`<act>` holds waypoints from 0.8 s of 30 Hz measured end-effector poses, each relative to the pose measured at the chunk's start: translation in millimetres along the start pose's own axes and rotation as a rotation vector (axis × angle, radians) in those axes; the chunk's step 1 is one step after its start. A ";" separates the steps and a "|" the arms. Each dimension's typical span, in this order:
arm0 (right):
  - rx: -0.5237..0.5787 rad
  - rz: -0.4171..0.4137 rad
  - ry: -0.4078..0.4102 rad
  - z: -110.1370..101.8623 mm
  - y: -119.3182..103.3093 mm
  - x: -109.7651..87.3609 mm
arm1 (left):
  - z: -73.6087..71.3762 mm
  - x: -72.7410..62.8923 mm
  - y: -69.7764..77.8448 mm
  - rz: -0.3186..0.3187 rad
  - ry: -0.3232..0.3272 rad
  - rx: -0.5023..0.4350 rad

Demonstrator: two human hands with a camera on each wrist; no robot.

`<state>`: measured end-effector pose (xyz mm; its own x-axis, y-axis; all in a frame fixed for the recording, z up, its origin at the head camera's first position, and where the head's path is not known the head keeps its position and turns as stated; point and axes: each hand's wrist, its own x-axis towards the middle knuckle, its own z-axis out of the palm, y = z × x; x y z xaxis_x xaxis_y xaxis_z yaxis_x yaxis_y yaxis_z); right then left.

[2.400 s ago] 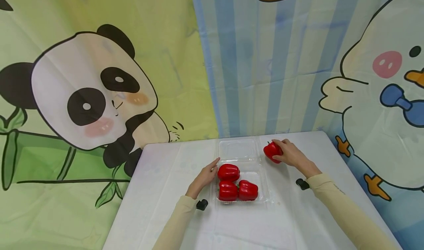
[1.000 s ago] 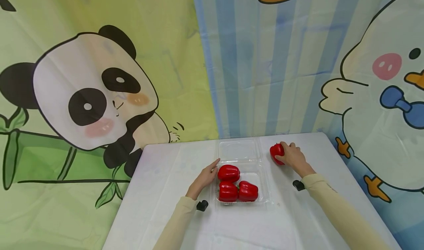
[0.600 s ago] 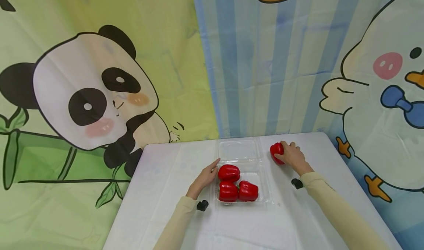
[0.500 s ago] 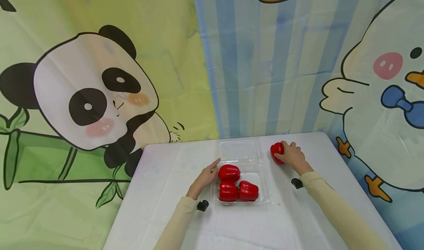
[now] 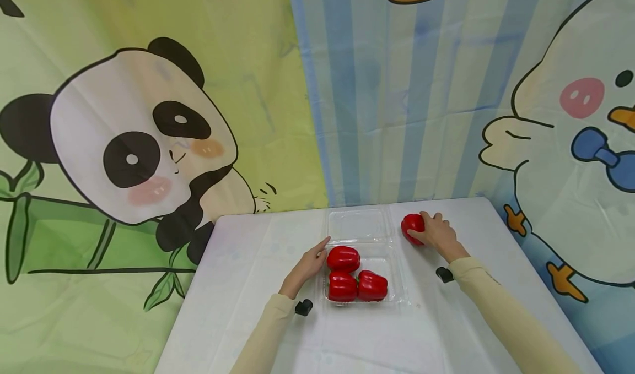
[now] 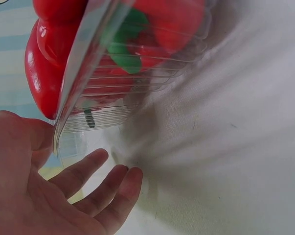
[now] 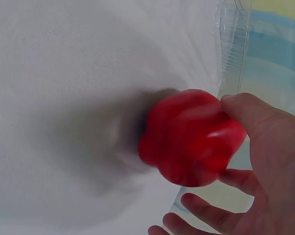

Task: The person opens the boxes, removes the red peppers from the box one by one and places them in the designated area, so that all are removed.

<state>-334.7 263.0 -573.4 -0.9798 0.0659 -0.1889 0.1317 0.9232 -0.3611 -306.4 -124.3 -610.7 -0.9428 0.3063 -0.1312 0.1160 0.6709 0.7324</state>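
Note:
My right hand (image 5: 439,235) pinches a red bell pepper (image 5: 412,229) between thumb and fingers, at the far side of the table, right of a clear plastic clamshell box (image 5: 397,286). In the right wrist view the pepper (image 7: 191,137) is gripped by thumb and forefinger, the other fingers spread off it. Three more red bell peppers sit in the box: one at the back left (image 5: 343,259), one at the front left (image 5: 342,286), one at the front right (image 5: 372,286). My left hand (image 5: 305,266) touches the box's left rim; its lower fingers (image 6: 115,196) stay loosely extended below the rim.
The box's transparent lid (image 5: 358,223) lies folded back toward the table's far edge. A white cloth covers the table (image 5: 258,253). Behind it hang curtains printed with a panda (image 5: 144,137) and a white bird (image 5: 570,209).
Since the first frame, my right hand has turned the pepper, and its stem no longer shows. In the last half second the pepper shifts slightly left. The left hand keeps its place.

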 end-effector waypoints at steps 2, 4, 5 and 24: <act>-0.004 -0.004 0.003 -0.2 -0.2 -0.5 | 0.3 -0.1 0.2 -0.004 0.001 0.000; 0.000 -0.005 0.002 -0.5 -0.6 -1.1 | 0.7 -0.3 0.4 -0.009 0.002 -0.001; 0.002 -0.006 0.004 -0.8 -0.9 -1.5 | 0.8 -0.4 0.6 -0.011 0.001 -0.002; 0.004 -0.009 -0.019 -4.8 -3.9 -2.7 | -2.4 -2.7 2.8 0.009 -0.003 -0.025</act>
<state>-333.3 261.1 -567.1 -0.9779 0.0500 -0.2031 0.1233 0.9221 -0.3667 -304.2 -124.9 -606.6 -0.9410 0.3140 -0.1266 0.1165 0.6515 0.7497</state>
